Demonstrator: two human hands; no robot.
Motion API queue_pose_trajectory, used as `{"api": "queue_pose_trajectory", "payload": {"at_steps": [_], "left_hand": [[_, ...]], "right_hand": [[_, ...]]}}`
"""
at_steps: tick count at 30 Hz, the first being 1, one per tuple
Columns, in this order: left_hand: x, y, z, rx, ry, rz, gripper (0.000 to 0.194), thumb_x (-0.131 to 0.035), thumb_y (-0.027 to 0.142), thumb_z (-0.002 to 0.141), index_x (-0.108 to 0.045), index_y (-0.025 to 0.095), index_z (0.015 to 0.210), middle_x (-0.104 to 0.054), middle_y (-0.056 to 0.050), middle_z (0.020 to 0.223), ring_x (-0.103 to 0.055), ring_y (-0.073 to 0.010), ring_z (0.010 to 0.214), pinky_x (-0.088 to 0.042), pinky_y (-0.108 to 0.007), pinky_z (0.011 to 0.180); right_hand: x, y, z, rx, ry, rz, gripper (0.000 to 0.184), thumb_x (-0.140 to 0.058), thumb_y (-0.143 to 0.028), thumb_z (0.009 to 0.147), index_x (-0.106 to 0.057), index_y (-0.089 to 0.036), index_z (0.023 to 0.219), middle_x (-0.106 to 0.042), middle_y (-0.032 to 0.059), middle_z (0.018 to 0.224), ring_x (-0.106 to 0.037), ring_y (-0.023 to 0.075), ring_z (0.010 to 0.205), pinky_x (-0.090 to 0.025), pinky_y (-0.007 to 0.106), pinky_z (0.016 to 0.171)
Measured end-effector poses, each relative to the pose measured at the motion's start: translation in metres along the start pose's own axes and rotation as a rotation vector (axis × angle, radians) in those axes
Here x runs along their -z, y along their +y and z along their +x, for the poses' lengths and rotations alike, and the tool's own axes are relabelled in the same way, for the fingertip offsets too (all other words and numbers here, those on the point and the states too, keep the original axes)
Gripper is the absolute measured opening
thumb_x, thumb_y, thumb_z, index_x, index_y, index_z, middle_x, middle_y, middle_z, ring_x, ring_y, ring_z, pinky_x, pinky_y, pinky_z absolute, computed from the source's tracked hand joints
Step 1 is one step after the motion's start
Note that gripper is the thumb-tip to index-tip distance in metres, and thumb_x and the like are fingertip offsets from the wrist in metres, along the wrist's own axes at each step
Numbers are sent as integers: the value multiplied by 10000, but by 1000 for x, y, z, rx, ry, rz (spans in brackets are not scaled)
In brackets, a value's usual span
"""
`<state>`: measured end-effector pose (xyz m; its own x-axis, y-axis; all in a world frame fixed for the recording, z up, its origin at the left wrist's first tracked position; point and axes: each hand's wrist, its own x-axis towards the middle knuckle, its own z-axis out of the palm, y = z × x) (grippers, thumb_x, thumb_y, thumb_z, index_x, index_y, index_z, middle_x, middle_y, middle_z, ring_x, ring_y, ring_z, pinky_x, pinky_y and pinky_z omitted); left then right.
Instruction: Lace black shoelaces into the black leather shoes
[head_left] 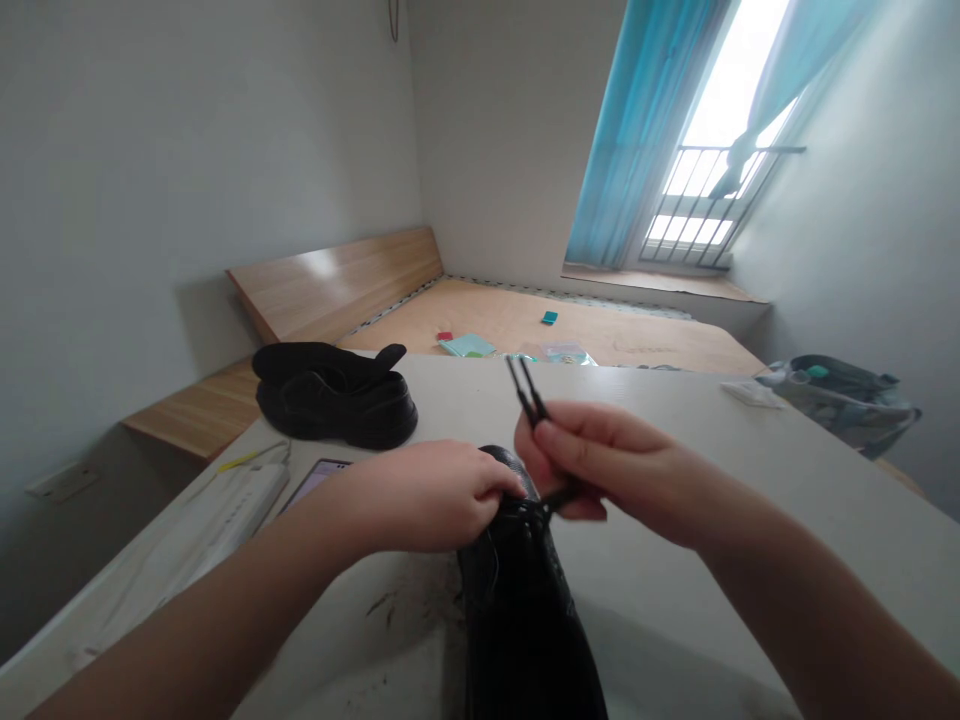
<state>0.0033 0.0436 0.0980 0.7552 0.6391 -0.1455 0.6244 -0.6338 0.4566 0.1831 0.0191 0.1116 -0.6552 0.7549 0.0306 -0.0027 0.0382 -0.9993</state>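
left hand (pixel 420 497) fingers clench a black shoe (pixel 521 610) while right hand (pixel 626 468) fingers pinch its black lace (pixel 529 400).

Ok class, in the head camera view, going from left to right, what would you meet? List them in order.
White power strip → black shoe → left hand → right hand → grey bag

No words, numbers or brands can be read here, as far as this soft view shows.
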Motion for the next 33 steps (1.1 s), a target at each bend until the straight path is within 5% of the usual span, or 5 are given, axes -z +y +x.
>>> {"api": "queue_pose_trajectory", "payload": {"at_steps": [4, 16, 22, 29, 33], "left_hand": [[10, 1, -3, 80, 86, -39, 354, -370, 349, 954, -673, 196, 852, -704, -21, 795, -610, -177, 695, -415, -258, 601], [4, 27, -21, 66, 94, -294, 313, -423, 428, 936, -670, 245, 876, -684, 12, 805, -609, -166, 714, -423, -247, 594], [18, 16, -15, -31, 285, -563, 426, -381, 469, 980, -560, 200, 702, -571, 39, 690, -549, -129, 714, -444, -237, 707], [42, 0, -34, 31, 336, -509, 373, -444, 492, 948, -610, 214, 763, -512, 45, 578, -502, -97, 530, -460, -195, 543], [48, -16, -49, 224, 253, -357, 393, -446, 576, 921, -655, 243, 907, -522, 26, 602, -465, -101, 488, -386, -174, 411]], "right_hand": [[8, 10, 11, 121, 382, -27, 283, -559, -403, 913, -518, -185, 736, -408, -77, 530, -349, 63, 451, -283, 189, 444], [4, 4, 7, -32, 444, -40, 221, -504, -387, 908, -529, -208, 780, -530, -51, 470, -416, 78, 373, -289, 173, 374], [32, -5, 4, 153, 712, -396, 236, -459, -221, 908, -566, -168, 704, -500, -36, 569, -385, 54, 411, -240, 188, 386], [61, -19, -18, 106, 403, -415, 329, -403, -271, 946, -528, -187, 653, -274, -69, 490, -210, 95, 455, -182, 240, 424], [58, -20, -25, -147, 40, -790, 362, -427, -424, 966, -639, -190, 787, -469, -22, 628, -422, 115, 574, -342, 223, 518]]}}
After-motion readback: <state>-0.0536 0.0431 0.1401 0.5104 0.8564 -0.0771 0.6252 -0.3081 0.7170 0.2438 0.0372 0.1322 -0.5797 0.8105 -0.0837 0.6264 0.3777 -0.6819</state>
